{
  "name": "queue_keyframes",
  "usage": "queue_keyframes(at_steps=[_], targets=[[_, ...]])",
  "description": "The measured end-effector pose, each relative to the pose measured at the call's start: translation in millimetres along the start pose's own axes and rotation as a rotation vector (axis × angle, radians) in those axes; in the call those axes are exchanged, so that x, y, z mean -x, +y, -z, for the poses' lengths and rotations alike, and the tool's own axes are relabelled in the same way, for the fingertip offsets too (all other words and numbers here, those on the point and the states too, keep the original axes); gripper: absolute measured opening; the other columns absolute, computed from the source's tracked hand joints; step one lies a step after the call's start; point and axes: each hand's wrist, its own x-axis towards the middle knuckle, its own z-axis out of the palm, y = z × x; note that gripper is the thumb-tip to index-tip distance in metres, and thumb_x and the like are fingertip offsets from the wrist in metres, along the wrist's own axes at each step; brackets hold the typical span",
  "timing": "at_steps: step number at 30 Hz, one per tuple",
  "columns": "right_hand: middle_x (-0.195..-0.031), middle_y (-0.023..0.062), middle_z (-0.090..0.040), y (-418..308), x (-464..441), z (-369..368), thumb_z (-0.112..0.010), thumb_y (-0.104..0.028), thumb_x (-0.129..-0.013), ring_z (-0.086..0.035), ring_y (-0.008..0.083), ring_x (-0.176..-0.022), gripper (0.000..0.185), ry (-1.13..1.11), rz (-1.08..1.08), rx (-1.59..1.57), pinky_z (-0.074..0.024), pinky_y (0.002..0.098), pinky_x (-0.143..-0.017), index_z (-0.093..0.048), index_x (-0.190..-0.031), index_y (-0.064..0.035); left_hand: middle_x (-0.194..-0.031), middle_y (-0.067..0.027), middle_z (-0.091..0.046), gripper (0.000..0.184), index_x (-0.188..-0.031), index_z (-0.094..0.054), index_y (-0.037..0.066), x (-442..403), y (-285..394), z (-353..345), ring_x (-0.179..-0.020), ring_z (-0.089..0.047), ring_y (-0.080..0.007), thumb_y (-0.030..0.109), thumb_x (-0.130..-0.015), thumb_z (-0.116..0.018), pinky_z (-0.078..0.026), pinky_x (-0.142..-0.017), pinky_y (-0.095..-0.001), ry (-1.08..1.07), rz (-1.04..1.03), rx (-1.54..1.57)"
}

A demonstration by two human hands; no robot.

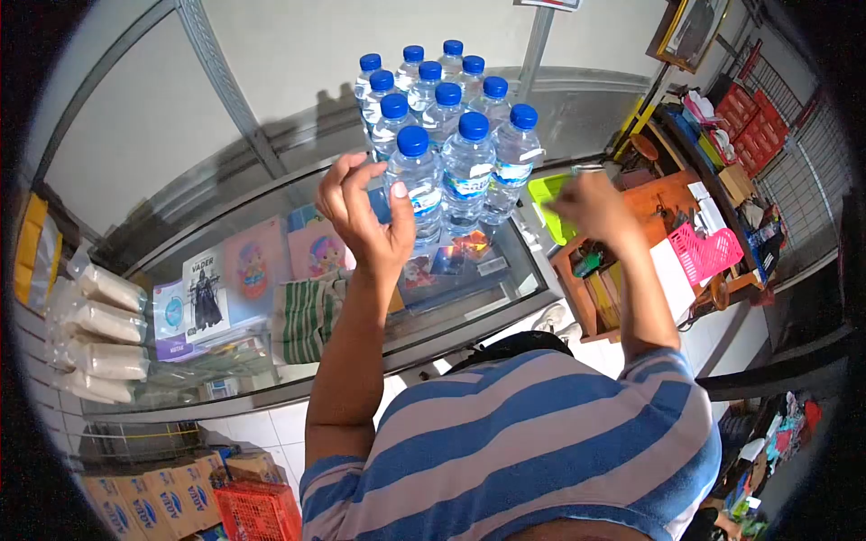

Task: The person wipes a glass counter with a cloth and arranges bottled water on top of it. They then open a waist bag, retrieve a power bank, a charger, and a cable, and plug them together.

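Observation:
Several water bottles (469, 171) with blue caps and blue-white labels stand upright in close rows on a glass display counter (451, 311). My left hand (365, 212) is beside the front left bottle (417, 185), its fingers apart and curved, with nothing held in them. Over the green tray (548, 200), to the right of the bottles, is my right hand (591, 206). It is blurred by motion, so its fingers and anything in them cannot be made out.
Books (207, 293) and a green-striped cloth (302, 320) lie left of the bottles. Filled plastic bags (113, 334) stack at the far left. A wooden desk (649, 198) with a pink basket (708, 255) is at right. Cartons (158, 500) and a red crate (257, 511) sit low left.

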Motion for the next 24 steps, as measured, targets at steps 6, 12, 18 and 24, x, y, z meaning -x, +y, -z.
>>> queue_keyframes(at_steps=[6,12,18,24], targets=[[-0.061,0.0137,-0.062,39,35,-74,-0.072,-0.018,-0.076,-0.055,0.0281,-0.05,0.019,-0.1,-0.086,-0.268,-0.0451,0.0368,-0.054,-0.069,-0.074,0.0008,-0.124,-0.0131,-0.048,0.033,-0.111,-0.053,0.005,7,-3,-8,-0.11,-0.043,-0.0282,0.025,-0.085,-0.055,-0.029,-0.097,-0.0395,-0.076,0.021,-0.014],[-0.057,0.0087,-0.057,-10,18,7,-0.068,-0.009,-0.076,-0.047,0.0204,-0.047,0.012,-0.051,0.185,-0.49,-0.0422,0.0322,-0.052,-0.067,-0.071,0.0012,-0.128,-0.0157,-0.046,0.047,-0.12,-0.05,0.003,10,-10,-11,-0.112,-0.042,-0.0297,0.036,-0.087,-0.05,-0.027,-0.1,-0.0408,-0.146,0.092,0.118],[-0.058,0.0092,-0.058,-113,-42,78,-0.066,-0.005,-0.074,-0.05,0.0222,-0.052,0.007,0.311,0.473,-0.269,-0.0444,0.0339,-0.055,-0.066,-0.068,-0.0002,-0.137,-0.0186,-0.039,0.067,-0.132,-0.045,0.002,3,-14,-12,-0.116,-0.039,-0.0335,0.053,-0.088,-0.041,-0.022,-0.102,-0.0457,-0.127,0.048,0.161],[-0.065,0.0151,-0.065,-149,-112,53,-0.068,-0.008,-0.067,-0.06,0.0308,-0.058,0.011,0.234,0.604,0.015,-0.0477,0.0388,-0.06,-0.071,-0.074,-0.0004,-0.145,-0.0209,-0.028,0.078,-0.14,-0.042,0.009,0,-26,-5,-0.122,-0.033,-0.0379,0.066,-0.087,-0.033,-0.017,-0.102,-0.0514,-0.226,0.167,0.149]])
